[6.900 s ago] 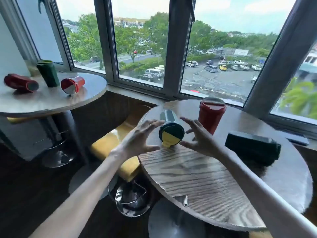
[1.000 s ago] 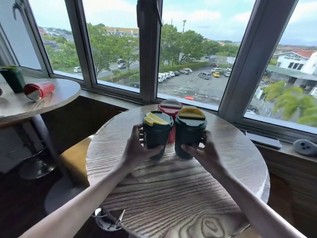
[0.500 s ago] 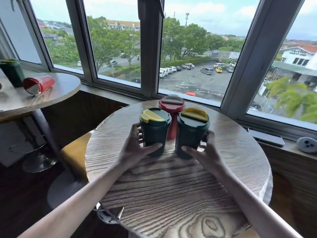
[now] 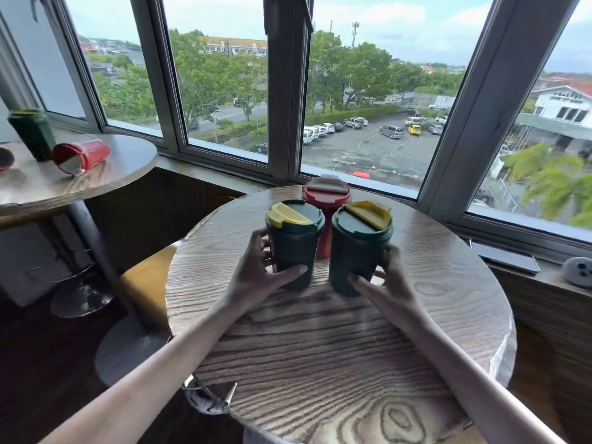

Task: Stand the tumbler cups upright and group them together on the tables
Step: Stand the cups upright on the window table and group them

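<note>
Three tumblers stand upright close together on the near round wooden table (image 4: pixel 320 347). My left hand (image 4: pixel 256 277) grips the left green tumbler (image 4: pixel 293 245) with a yellow lid flap. My right hand (image 4: pixel 387 283) grips the right green tumbler (image 4: pixel 358 248). A red tumbler (image 4: pixel 325 200) stands just behind and between them. On the far left table (image 4: pixel 105 174) a red tumbler (image 4: pixel 81 155) lies on its side, a green tumbler (image 4: pixel 32 133) stands upright, and another red tumbler (image 4: pixel 4 158) lies at the frame's left edge.
Windows run along the back. A dark phone (image 4: pixel 504 257) and a grey round object (image 4: pixel 578 272) lie on the sill at right. A yellow stool seat (image 4: pixel 147 283) sits between the two tables, above metal pedestal bases.
Since 6.9 s ago both green tumblers have come upright beside the red one. In the last second my hands have slid them a little and settled them on the table.
</note>
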